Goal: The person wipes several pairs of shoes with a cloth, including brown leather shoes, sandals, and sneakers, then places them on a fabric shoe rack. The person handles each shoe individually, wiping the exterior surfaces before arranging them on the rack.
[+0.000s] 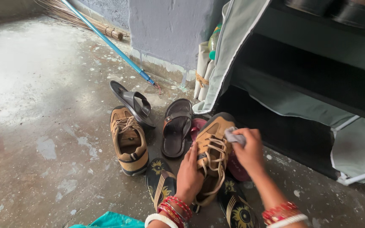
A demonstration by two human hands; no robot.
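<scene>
My left hand [189,174] grips the side of a tan lace-up shoe [213,145], holding it tilted above the floor. In my right hand [249,148] is a small grey cloth [234,137], pressed against the shoe's upper near the toe. Red and white bangles sit on both wrists. The matching tan shoe [128,140] lies on the floor to the left. Under the held shoe lie two black sandals with gold flower prints [160,180], and a pink sandal [237,167] is partly hidden.
Two dark slip-on sandals [176,126] [132,102] lie behind the shoes. A dark fabric shoe rack [309,80] stands at right with its cover pulled open. A blue-handled broom [106,41] leans by the grey wall. The concrete floor [39,105] is stained.
</scene>
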